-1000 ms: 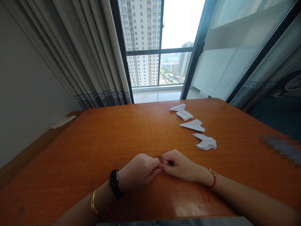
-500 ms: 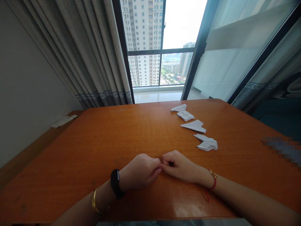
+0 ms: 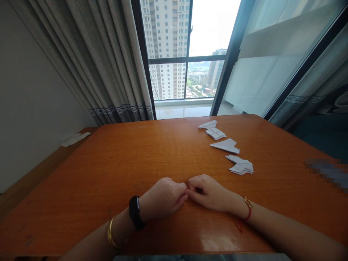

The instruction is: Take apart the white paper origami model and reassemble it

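My left hand [image 3: 165, 197] rests on the wooden table with its fingers curled closed, and a black band sits at that wrist. Its thumb and fingertips meet those of my right hand [image 3: 208, 192], which is also curled, with a small dark gap inside the bent fingers. I see nothing held in either hand. Beyond my right hand lie several folded white papers in a slanting row: the nearest folded paper [image 3: 240, 165], a pointed paper plane [image 3: 225, 145], a squarish folded packet [image 3: 215, 133] and a small pointed paper [image 3: 208, 125] at the back.
The orange-brown table [image 3: 130, 156] spans the view. A pale flat item [image 3: 75, 139] lies on a ledge by the left wall. A blurred bluish patch [image 3: 327, 172] shows at the right edge. Behind the table stand a grey curtain [image 3: 108, 58] and a window frame [image 3: 187, 59].
The whole view has shifted very slightly. My hands and the folded papers keep their places.
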`<state>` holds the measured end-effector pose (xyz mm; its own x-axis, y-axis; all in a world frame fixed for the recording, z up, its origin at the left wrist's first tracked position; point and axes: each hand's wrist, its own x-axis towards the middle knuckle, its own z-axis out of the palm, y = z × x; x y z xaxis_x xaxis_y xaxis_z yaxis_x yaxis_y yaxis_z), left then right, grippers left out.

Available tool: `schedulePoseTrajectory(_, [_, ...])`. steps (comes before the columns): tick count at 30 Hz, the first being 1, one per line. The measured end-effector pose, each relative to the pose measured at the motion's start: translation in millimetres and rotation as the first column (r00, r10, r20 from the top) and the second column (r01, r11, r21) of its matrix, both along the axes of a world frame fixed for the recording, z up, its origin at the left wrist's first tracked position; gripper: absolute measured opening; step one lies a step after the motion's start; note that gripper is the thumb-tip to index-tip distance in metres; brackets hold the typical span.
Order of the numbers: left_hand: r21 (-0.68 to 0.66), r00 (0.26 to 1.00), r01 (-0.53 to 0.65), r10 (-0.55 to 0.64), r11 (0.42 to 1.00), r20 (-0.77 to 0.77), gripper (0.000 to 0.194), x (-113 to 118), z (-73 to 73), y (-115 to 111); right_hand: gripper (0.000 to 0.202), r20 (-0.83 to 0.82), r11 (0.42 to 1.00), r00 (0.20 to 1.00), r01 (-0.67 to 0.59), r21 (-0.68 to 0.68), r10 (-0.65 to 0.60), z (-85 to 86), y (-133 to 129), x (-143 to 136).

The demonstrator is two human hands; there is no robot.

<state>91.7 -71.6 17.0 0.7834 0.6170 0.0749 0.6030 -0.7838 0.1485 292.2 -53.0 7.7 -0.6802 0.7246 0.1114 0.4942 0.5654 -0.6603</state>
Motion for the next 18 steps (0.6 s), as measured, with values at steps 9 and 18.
schedulePoseTrajectory(9, [-0.01,0.999,-0.009,0.008,1.0,-0.034,0.026,0.5,0.8,-0.6,0.028,0.012,0.999,1.0,-0.009,0.035,0.008,-3.0,-1.9,0.5])
schedulePoseTrajectory(18, [0.024,0.998,-0.005,0.007,1.0,-0.055,0.022,0.1,-0.6,-0.6,0.029,0.015,1.0,1.0,0.002,0.027,-0.003,-3.7,-1.7,0.4])
